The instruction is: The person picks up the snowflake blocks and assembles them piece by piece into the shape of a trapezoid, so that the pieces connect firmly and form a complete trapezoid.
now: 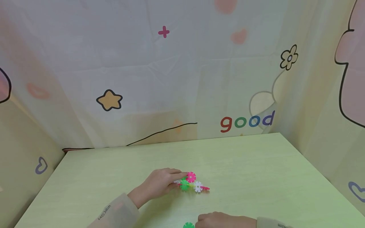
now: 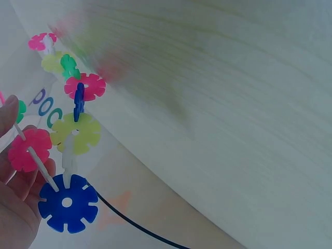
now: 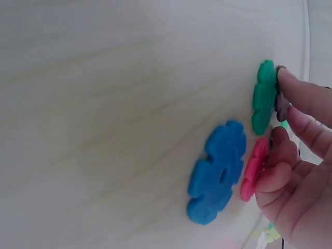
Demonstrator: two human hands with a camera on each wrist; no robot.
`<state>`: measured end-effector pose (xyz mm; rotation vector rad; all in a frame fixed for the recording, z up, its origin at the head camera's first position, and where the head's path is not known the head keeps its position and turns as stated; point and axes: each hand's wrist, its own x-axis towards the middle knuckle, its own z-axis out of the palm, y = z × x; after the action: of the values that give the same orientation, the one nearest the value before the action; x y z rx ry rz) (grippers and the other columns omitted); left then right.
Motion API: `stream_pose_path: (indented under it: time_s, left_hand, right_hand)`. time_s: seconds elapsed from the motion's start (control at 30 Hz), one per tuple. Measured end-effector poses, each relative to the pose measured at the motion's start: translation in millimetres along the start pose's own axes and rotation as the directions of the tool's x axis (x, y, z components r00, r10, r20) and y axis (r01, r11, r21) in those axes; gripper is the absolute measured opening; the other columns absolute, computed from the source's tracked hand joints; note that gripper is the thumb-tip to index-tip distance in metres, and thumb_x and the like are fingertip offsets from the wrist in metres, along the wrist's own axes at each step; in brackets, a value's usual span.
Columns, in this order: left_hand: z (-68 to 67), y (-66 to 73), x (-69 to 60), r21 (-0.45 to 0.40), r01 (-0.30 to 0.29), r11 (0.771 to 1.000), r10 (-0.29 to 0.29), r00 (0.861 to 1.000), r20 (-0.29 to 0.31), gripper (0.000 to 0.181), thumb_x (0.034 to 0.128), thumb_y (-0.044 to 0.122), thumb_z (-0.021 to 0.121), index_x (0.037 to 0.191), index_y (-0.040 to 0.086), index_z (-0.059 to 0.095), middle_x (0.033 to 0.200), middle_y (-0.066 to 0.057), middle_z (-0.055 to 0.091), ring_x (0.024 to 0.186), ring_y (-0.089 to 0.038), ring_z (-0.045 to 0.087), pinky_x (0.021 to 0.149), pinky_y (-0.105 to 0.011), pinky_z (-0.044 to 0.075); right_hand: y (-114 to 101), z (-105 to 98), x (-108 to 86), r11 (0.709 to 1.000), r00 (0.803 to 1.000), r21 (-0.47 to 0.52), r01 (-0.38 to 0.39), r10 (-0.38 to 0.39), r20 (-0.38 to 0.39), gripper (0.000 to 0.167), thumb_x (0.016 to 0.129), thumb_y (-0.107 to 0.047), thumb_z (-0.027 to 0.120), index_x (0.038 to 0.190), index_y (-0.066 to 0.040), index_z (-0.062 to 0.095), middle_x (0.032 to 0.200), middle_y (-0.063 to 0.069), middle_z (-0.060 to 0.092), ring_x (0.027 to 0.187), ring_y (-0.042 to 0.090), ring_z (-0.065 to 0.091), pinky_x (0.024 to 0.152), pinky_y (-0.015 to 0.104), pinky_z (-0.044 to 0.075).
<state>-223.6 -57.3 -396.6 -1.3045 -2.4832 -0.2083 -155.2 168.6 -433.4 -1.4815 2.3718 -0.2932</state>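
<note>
Linked slotted flower discs form a chain, seen in the head view [image 1: 198, 186] and in the left wrist view [image 2: 85, 212], where blue, white, yellow, pink and green pieces show. My left hand [image 1: 159, 184] [image 2: 18, 207] grips it, thumb and fingers around the part by a pink disc [image 2: 39, 139]. At the near side of the table, my right hand [image 1: 225, 220] [image 3: 311, 202] pinches a dark disc [image 3: 281, 104] at its fingertips. Beside it are a green disc [image 3: 263, 98] [image 1: 188, 225] and a pink disc [image 3: 253, 171], close to the curled fingers, with a blue disc [image 3: 217, 174] farther left.
The pale green table [image 1: 248, 164] reaches back to a printed curtain [image 1: 137, 63] with a star, a flower and the word "good". Curtains also stand at the table's left and right sides.
</note>
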Motion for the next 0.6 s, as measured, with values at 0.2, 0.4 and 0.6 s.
stream_pose_path:
  time_s: [0.2,0.4,0.6]
  left_hand:
    - [0.9,-0.3,-1.0,-0.007,-0.001,1.0,0.001,1.0,-0.004,0.046,0.076,0.019,0.068,0.12,0.022,0.056,0.103,0.006,0.064,0.087,-0.009,0.062,0.063,-0.018,0.048]
    - [1.2,-0.7,-1.3,-0.001,0.002,1.0,-0.002,1.0,-0.001,0.046,0.0764,0.019,0.068,0.12,0.022,0.056,0.104,0.005,0.064,0.088,-0.009,0.062,0.064,-0.019,0.049]
    - [0.5,-0.1,-1.6,0.006,0.002,1.0,-0.002,1.0,0.008,0.046,0.0763,0.019,0.068,0.12,0.022,0.056,0.104,0.005,0.064,0.088,-0.009,0.063,0.065,-0.021,0.05]
  right_hand:
    - [3,-2,-2.2,0.957,0.994,0.272,-0.1,0.108,-0.011,0.009,0.087,-0.021,0.053,0.08,-0.016,0.057,0.061,-0.015,0.042,0.057,-0.008,0.037,0.054,0.01,0.038]
    - [13,-9,-6.2,0.856,0.994,0.507,-0.096,0.11,0.001,0.003,0.085,-0.014,0.057,0.087,-0.013,0.056,0.069,-0.014,0.053,0.06,-0.008,0.043,0.058,0.012,0.043]
    - [25,-22,-6.9,0.754,0.957,0.643,-0.134,0.267,-0.113,0.014,0.076,0.004,0.059,0.083,-0.008,0.055,0.07,-0.007,0.052,0.061,-0.001,0.046,0.057,0.016,0.043]
